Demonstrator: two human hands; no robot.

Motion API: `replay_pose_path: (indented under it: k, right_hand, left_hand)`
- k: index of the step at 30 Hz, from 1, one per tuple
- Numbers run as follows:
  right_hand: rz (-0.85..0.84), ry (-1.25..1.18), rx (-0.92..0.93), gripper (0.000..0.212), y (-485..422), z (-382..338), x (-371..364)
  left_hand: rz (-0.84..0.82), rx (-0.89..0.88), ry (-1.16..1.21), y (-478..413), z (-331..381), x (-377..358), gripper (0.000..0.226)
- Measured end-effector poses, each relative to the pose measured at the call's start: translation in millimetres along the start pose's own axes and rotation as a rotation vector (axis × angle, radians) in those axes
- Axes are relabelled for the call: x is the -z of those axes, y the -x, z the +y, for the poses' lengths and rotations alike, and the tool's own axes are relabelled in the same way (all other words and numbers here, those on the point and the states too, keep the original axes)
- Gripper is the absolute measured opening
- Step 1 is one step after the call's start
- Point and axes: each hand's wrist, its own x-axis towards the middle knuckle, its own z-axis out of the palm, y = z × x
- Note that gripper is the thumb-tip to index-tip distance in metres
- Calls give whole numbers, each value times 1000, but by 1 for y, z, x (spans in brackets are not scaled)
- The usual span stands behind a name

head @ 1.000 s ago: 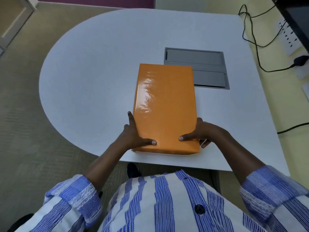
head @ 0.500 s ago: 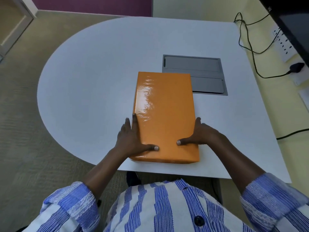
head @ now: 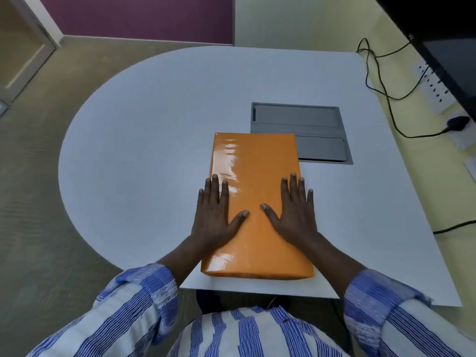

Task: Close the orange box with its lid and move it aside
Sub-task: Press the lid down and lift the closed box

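A: Where's the box?

B: I see the orange box lying flat on the white desk, right of centre, long side running near to far. Its near end sits close to the desk's near edge. Far right corner overlaps the grey recessed panel set into the desk. Lid's on, glossy top, no gap I can spot.

A: Hands?

B: Both on top. My left hand lies flat along the box's left edge, fingers spread and pointing far, the outer ones hanging past the edge, thumb angled in toward the middle. My right hand mirrors it on the right edge, palm down, thumb pointing inward, little finger just off the edge.

A: Grip state?

B: No grip closed on anything. Both hands are splayed wide, pressed flat on the lid, not wrapped around the sides.

A: Anything else?

B: Blue-and-white striped sleeves in the near foreground. Black cables on the far right, running to a white power strip. Dark monitor at the far right corner.
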Motion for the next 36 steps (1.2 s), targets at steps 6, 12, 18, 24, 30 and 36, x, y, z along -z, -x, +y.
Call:
replay_pose_path:
  k: [6,12,18,24,30,36]
  right_hand:
    - [8,-12,12,99,-31,-4,14]
    - [6,-3,40,95,-89,-16,27]
    - [28,36,38,88,-101,-12,10]
    - [45,51,34,89,-102,-10,4]
    - [10,-68,36,88,-102,-8,18]
    - [123,-454,-284,86,-71,3,35]
  left_hand:
    - [12,7,-6,-39,-1,10,105]
    - [-46,-21,-54,-115,-1,22,104]
    - [6,-61,-63,-127,-9,7,108]
    - [22,-72,-55,-128,-10,4,108]
    - [28,-44,160,-127,-14,14,108]
    - [33,218,582,-103,-35,19,100]
